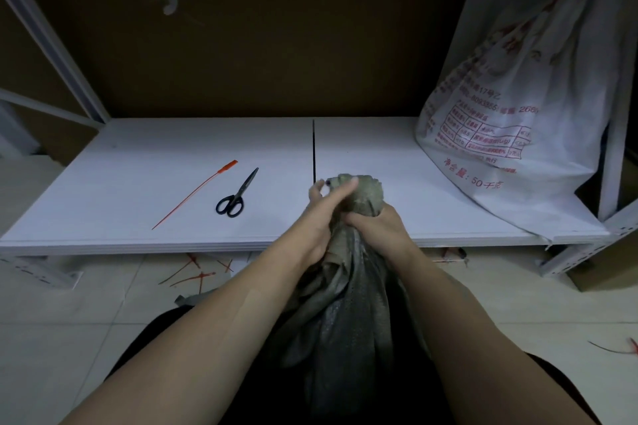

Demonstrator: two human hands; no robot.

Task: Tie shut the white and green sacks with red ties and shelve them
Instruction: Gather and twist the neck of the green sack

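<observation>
On the left half of the white shelf (138, 148) lies one red tie (193, 195), unused, with black scissors (238, 195) just beside it. Under the shelf edge, red offcuts (196, 272) are scattered on the tiled floor.

Right of the scissors, the left hand (324, 214) comes up in front of the shelf, forearm stretched forward and wrist bent inward. Its thumb and fingers curl round the bunched top of the green sack (348, 286). The sack stands on the floor between the person's knees, its mouth gathered into a tight neck at about shelf height. The right hand (376, 224) is clamped in a fist round that neck just below the left, touching it.

At the far right the white sack (518, 134) already stands on the shelf, leaning on the frame. Its neck looks cinched near the top, though the view there is too blurred to show the tie itself.

So the white sack seems done. The green one is gathered but not yet tied. Fitting the red tie, trimming it and lifting the sack onto the shelf are left.
</observation>
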